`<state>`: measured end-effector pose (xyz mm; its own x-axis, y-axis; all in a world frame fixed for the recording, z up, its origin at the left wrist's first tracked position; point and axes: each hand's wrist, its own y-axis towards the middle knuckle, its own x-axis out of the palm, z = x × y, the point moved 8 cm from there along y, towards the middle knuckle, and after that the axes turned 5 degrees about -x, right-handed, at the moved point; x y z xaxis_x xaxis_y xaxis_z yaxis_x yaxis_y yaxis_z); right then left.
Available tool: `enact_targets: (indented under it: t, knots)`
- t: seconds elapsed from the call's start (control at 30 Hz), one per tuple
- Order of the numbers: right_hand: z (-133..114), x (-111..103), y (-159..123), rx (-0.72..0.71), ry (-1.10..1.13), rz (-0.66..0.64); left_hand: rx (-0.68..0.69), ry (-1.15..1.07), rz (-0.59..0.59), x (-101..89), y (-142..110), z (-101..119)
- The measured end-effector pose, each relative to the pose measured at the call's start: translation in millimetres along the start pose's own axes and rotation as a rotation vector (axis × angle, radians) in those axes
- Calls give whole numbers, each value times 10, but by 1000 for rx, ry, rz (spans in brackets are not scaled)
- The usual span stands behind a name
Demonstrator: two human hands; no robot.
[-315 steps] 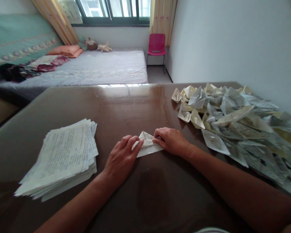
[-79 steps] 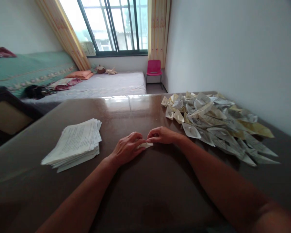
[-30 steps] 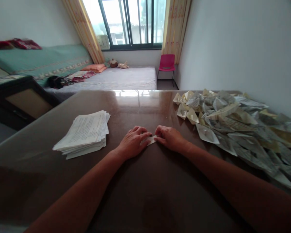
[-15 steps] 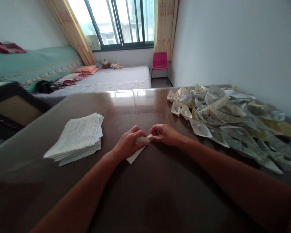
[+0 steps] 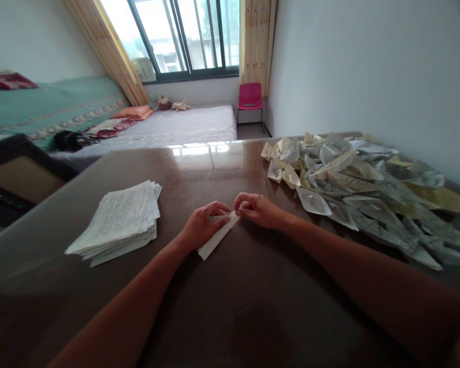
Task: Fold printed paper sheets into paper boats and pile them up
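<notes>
Folded paper now pulled out long and narrow, white tail showing below left hand, more than half second back; both hands pinch it, right hand at far tip; lies mid table, glossy brown; flat printed sheet stack left; crumpled-looking pile of paper boats right.

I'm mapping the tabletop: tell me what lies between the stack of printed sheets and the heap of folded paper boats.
In the head view, both hands, left hand and right hand, pinch a folded paper there, on bare brown table.
</notes>
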<state>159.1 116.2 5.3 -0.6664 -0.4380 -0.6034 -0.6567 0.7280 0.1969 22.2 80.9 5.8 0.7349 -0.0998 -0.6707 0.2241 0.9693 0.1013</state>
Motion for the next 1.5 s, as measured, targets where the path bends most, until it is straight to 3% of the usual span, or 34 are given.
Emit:
enact_targets:
  t: [0.27,0.53,0.77,0.83,0.9,1.0,1.1,1.17,1.3,1.4,1.5]
  knots:
    - [-47,48,-1,-34,-165,-51,6,-1,36,-35,7,5]
    - [-131,72,-4,-51,-397,-81,9,40,-15,34,8,2]
    - [-48,-11,23,-95,-368,-111,23,14,-80,-9,9,-34]
    - [-7,-80,34,-93,-371,-66,56,44,-28,-47,9,-25]
    - [55,-157,41,-59,-359,-13,108,114,105,-145,-2,9]
    - [182,-308,34,57,-272,108,147,214,344,-342,-57,63]
    - [270,-394,4,169,-126,213,139,293,453,-438,-116,107]
    - [280,-333,-9,219,-33,197,181,374,425,-375,-138,178]
    - [213,-24,-31,262,93,30,307,545,272,-59,-154,330]
    - [122,174,-52,231,128,-90,340,611,151,152,-145,377]
    - [50,260,-62,182,139,-164,348,623,91,222,-138,391]
